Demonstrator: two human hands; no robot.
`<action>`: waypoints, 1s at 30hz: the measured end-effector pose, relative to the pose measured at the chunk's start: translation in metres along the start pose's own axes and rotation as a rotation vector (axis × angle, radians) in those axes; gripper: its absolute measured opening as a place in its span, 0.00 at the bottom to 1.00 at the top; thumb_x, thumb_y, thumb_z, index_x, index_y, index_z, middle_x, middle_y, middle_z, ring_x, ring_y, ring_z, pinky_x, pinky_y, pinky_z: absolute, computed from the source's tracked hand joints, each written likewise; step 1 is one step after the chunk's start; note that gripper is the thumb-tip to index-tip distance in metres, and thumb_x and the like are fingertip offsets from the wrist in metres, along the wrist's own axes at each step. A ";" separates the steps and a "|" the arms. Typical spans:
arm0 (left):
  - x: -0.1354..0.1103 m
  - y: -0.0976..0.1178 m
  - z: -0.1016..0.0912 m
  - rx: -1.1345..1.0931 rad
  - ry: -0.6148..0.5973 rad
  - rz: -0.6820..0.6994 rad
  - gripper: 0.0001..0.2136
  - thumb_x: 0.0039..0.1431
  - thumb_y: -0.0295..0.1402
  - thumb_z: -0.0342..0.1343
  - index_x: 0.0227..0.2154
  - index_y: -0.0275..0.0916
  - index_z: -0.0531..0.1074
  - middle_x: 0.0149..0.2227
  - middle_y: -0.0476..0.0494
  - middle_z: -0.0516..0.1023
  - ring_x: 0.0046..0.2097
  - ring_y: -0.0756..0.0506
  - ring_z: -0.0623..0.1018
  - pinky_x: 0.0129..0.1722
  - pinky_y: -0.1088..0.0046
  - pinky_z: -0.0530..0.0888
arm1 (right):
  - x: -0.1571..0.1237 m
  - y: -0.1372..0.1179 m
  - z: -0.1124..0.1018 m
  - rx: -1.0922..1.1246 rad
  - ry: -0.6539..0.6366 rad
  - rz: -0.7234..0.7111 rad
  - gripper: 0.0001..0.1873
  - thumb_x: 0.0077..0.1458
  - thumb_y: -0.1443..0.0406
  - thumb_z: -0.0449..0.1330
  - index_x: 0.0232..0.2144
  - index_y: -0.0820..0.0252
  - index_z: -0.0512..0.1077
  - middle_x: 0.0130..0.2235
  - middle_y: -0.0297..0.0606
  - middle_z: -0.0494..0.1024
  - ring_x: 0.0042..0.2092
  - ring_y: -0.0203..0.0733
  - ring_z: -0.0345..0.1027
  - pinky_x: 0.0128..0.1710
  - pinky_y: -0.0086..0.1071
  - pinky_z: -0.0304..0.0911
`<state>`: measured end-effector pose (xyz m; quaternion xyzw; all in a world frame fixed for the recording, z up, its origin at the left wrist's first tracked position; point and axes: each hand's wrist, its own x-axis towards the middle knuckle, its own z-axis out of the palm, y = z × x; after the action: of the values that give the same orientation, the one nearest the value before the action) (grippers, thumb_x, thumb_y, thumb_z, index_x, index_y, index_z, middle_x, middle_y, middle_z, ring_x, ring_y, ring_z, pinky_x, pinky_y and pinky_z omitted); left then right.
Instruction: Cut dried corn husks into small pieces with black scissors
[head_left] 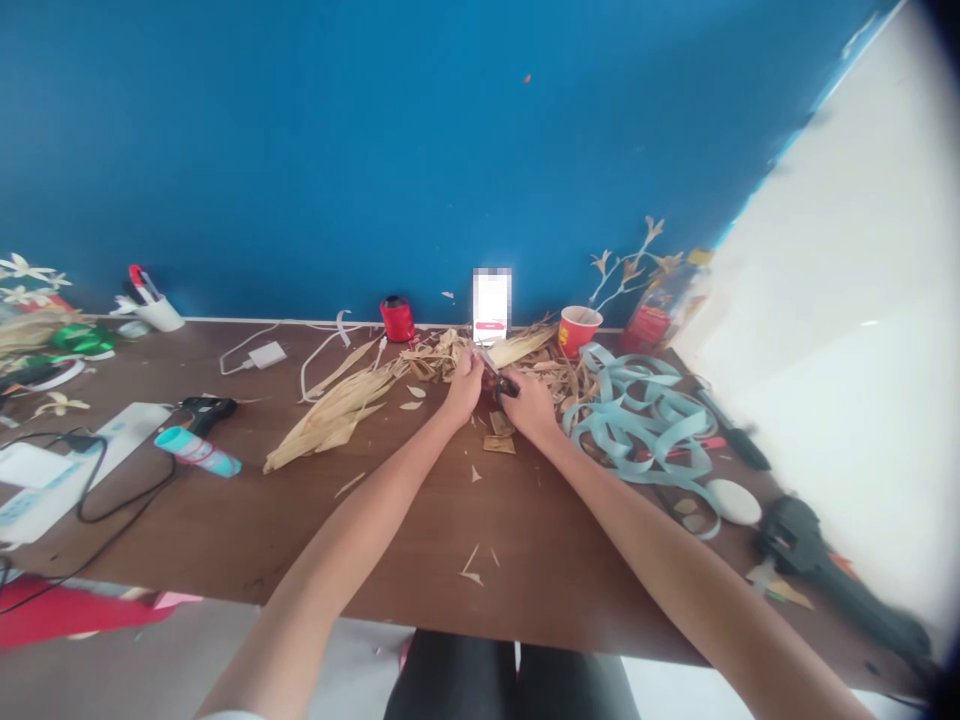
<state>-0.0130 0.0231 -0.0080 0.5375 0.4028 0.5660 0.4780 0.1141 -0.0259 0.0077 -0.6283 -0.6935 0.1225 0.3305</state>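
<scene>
- While you work over the brown counter (420, 560) filling the lower frame, its front stretch gives your forearms room.
- Right of centre, the tangled blue ribbon (637, 410) lies just beside your right wrist and could snag it.
- Left of centre, pale dried husks (330, 415) spread beside your left hand's work area.
- At the centre, your right grip (532, 402) is closed around the scissors; your left grip (466, 378) is curled close by, but you cannot tell what it pinches.
- Just behind your hands, the lit screen (491, 305) limits forward reach; the red cup (579, 332) stands right of it.
- Between your hands, the scissors (508, 387) suggest trimming is in hand; the next move likely calls for fingers clear of the blades.
- Smallest, pale scraps (475, 474) dot the centre.
</scene>
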 end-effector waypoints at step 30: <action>0.001 0.000 -0.001 0.002 0.003 -0.001 0.21 0.58 0.56 0.48 0.33 0.41 0.61 0.24 0.50 0.69 0.24 0.51 0.70 0.27 0.73 0.69 | -0.001 -0.003 -0.002 0.011 -0.002 0.016 0.19 0.50 0.67 0.56 0.44 0.51 0.76 0.38 0.36 0.81 0.42 0.45 0.73 0.40 0.31 0.62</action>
<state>-0.0144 0.0239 -0.0083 0.5368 0.4044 0.5663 0.4772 0.1135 -0.0276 0.0107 -0.6320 -0.6881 0.1296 0.3321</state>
